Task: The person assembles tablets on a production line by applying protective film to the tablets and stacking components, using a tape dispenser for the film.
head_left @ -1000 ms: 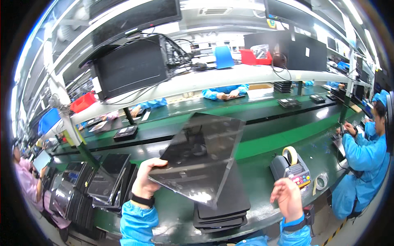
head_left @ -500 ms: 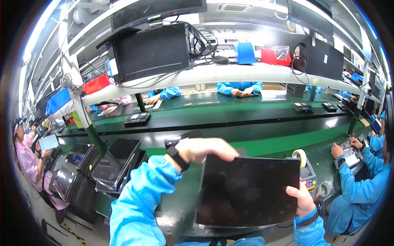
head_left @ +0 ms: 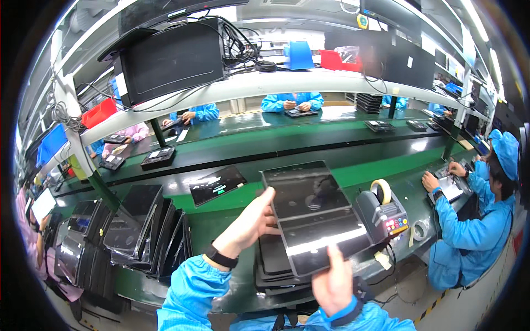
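Note:
A glossy black screen panel (head_left: 309,207) is held up over the bench, tilted, with bright reflections across its face. My left hand (head_left: 249,223) grips its left edge, thumb along the side and fingers behind. At the lower right edge, my right hand (head_left: 333,281) pinches it with the thumb on the front; its other fingers are partly hidden. Underneath, close to the bench's near edge, lies a stack of black panels (head_left: 270,265), partly covered by the held one. Farther off, a flat black screen (head_left: 218,185) with small lit marks rests on the green bench.
Left of my arms lean several film-covered black panels (head_left: 135,223). A tape dispenser (head_left: 383,212) with coloured buttons stands at the right, beside a tape roll (head_left: 419,230). A co-worker in blue (head_left: 477,215) sits at the right. A white shelf beam (head_left: 265,83) crosses above the bench.
The panel has turned from lying wide to standing tall, its face tilted differently. My left hand has gone from the top edge to the left edge; my right hand has moved to the lower edge.

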Demonstrator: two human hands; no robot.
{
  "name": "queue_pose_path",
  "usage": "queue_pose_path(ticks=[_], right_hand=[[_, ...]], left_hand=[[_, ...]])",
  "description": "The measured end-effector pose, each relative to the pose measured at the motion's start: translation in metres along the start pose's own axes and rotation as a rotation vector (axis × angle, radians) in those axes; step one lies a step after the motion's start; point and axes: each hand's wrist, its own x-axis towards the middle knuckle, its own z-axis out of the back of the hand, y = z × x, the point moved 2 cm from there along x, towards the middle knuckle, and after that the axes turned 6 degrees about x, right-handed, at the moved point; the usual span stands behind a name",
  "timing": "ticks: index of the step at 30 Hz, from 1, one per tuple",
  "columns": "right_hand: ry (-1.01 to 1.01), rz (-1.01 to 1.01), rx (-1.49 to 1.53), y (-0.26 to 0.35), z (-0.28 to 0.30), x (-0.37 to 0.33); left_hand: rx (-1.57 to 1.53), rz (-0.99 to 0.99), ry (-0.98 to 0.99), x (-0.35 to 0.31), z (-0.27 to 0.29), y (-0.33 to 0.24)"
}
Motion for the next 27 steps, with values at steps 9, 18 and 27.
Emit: queue_pose_path(ticks=[9,18,27], right_hand=[[0.308,-0.661,-0.534,-0.006,0.014,-0.005],[0.087,0.142,-1.661,0.080,0.019,0.051],[0.377,-0.048,-1.648,0.064,0.001,0.069]], left_hand=[[1.339,-0.278,-0.465,0.022,0.030,0.005],[1.430,-0.057,-0.347,0.023,0.032,0.008],[1.262,-0.114,-0.475,0.018,0.032,0.001]])
